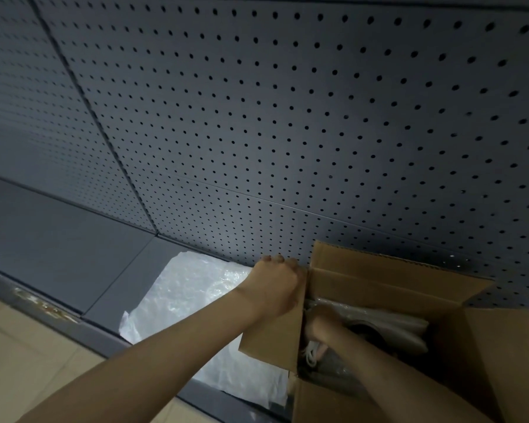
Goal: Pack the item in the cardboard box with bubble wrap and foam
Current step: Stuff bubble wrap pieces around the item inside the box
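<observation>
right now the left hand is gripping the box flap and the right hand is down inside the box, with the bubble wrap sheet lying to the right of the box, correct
Not quite. The head view shows the bubble wrap lying to the left of the box, not the right. The rest holds: the left hand grips the flap and the right hand is down inside the box.

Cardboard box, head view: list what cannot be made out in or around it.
- Item inside the cardboard box: dark interior and plastic wrap hide what it is.
- Right hand: its fingers are deep in shadow, so its grip is unclear.
- Box's near side: cut off by the bottom edge.
- Bubble wrap: partly hidden behind the left hand and forearm.
</observation>
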Available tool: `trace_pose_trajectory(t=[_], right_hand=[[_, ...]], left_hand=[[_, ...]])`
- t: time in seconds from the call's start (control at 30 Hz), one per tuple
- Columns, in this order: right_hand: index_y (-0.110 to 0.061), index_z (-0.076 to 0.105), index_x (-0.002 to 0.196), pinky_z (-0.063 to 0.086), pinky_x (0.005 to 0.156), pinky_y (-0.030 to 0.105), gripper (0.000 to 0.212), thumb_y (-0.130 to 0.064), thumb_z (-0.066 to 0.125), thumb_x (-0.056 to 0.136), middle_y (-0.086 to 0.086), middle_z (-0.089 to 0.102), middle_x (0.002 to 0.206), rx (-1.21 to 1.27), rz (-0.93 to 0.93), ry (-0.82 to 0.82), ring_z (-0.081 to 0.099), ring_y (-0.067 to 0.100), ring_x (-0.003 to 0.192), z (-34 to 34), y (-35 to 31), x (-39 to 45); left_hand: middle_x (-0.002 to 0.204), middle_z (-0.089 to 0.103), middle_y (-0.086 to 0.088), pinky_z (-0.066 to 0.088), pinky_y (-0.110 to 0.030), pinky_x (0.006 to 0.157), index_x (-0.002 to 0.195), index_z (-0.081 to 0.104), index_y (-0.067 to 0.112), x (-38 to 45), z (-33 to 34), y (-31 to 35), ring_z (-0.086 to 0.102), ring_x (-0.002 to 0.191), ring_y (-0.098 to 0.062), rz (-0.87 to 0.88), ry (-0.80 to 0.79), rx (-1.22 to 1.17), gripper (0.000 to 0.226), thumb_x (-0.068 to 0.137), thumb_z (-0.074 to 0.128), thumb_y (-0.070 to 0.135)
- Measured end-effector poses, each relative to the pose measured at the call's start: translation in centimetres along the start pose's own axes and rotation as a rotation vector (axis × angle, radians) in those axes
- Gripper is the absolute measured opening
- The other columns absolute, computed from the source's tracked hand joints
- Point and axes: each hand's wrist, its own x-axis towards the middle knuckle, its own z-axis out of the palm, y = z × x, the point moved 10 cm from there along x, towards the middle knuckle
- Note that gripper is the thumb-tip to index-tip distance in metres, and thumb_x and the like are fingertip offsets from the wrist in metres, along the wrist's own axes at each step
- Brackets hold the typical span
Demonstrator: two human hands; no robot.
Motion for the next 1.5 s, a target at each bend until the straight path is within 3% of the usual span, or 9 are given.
trace_pose_trajectory(t=[0.23, 0.3, 0.4, 0.73, 0.87, 1.17, 1.3, 1.4, 1.5], right_hand=[[-0.007, 0.058, 0.119, 0.055, 0.077, 0.031, 0.03, -0.019, 0.059, 0.091, 0.015, 0.061, 0.122, -0.022, 0.01, -0.167, 0.062, 0.027, 0.098, -1.5, -0.3, -4.5], [-0.016, 0.063, 0.094, 0.049, 0.077, 0.032, 0.009, -0.022, 0.061, 0.087, 0.006, 0.063, 0.097, -0.129, -0.062, -0.041, 0.062, 0.025, 0.095, -4.9, -1.5, -6.2], [-0.024, 0.036, 0.06, 0.036, 0.057, 0.023, 0.037, -0.018, 0.059, 0.089, -0.005, 0.036, 0.064, -0.231, -0.114, 0.115, 0.041, 0.009, 0.059, -9.7, -3.4, -8.4], [-0.018, 0.047, 0.065, 0.039, 0.059, 0.029, 0.029, -0.018, 0.071, 0.08, 0.0, 0.039, 0.064, -0.453, -0.038, 0.278, 0.039, 0.017, 0.057, -13.8, -14.6, -10.2], [-0.014, 0.067, 0.101, 0.05, 0.068, 0.028, 0.024, -0.026, 0.073, 0.081, 0.003, 0.067, 0.1, -0.436, -0.081, 0.265, 0.061, 0.018, 0.082, -11.5, -21.6, -9.7], [-0.015, 0.033, 0.059, 0.032, 0.047, 0.023, 0.044, -0.021, 0.07, 0.082, 0.0, 0.039, 0.064, -0.358, 0.011, 0.158, 0.038, 0.013, 0.056, -3.6, -25.2, -4.4], [-0.012, 0.058, 0.087, 0.044, 0.061, 0.029, 0.01, -0.016, 0.067, 0.084, 0.001, 0.05, 0.08, -0.328, 0.073, 0.178, 0.052, 0.018, 0.075, -1.7, -23.5, -2.3], [-0.011, 0.049, 0.13, 0.048, 0.092, 0.032, 0.045, -0.012, 0.061, 0.087, 0.007, 0.053, 0.126, -0.266, 0.128, 0.151, 0.053, 0.024, 0.115, 0.8, -21.6, -0.1], [-0.012, 0.038, 0.139, 0.04, 0.102, 0.034, 0.059, -0.015, 0.061, 0.085, 0.011, 0.04, 0.138, -0.333, 0.162, 0.123, 0.04, 0.027, 0.128, 3.2, -20.7, 1.7]], left_hand=[[0.114, 0.056, -0.009, 0.042, -0.036, 0.085, 0.121, 0.055, 0.012, -0.7, -2.0, -1.1, 0.056, 0.103, -0.028, -0.018, 0.019, 0.059, 0.033, 0.091, 0.051, 0.025], [0.111, 0.057, -0.009, 0.043, -0.036, 0.083, 0.118, 0.056, 0.012, -1.0, -2.8, -2.2, 0.058, 0.1, -0.028, -0.046, 0.035, 0.066, 0.03, 0.091, 0.051, 0.022], [0.112, 0.059, -0.008, 0.046, -0.037, 0.085, 0.117, 0.056, 0.013, -1.6, -4.0, -4.3, 0.06, 0.098, -0.027, -0.071, 0.055, 0.061, 0.027, 0.091, 0.052, 0.021], [0.126, 0.058, -0.006, 0.048, -0.037, 0.091, 0.129, 0.051, 0.017, -4.0, -2.7, -15.6, 0.059, 0.11, -0.026, -0.047, -0.013, 0.01, 0.044, 0.088, 0.06, 0.031], [0.123, 0.059, -0.005, 0.047, -0.035, 0.085, 0.125, 0.053, 0.017, -5.3, -0.7, -20.8, 0.06, 0.106, -0.024, -0.003, -0.049, -0.007, 0.04, 0.087, 0.059, 0.029], [0.119, 0.061, -0.002, 0.05, -0.034, 0.085, 0.123, 0.056, 0.02, -6.6, 4.4, -26.9, 0.061, 0.104, -0.022, 0.067, -0.136, -0.066, 0.037, 0.086, 0.058, 0.027], [0.12, 0.059, -0.004, 0.05, -0.035, 0.088, 0.122, 0.054, 0.017, -6.4, 7.6, -27.5, 0.059, 0.105, -0.022, 0.078, -0.215, -0.118, 0.037, 0.087, 0.058, 0.028], [0.121, 0.059, -0.004, 0.048, -0.034, 0.091, 0.124, 0.052, 0.016, -6.3, 9.9, -27.3, 0.058, 0.107, -0.022, 0.083, -0.266, -0.13, 0.038, 0.089, 0.058, 0.03], [0.123, 0.058, -0.005, 0.047, -0.033, 0.091, 0.129, 0.05, 0.015, -6.2, 11.4, -27.1, 0.057, 0.109, -0.022, 0.084, -0.256, -0.15, 0.044, 0.089, 0.059, 0.03]])
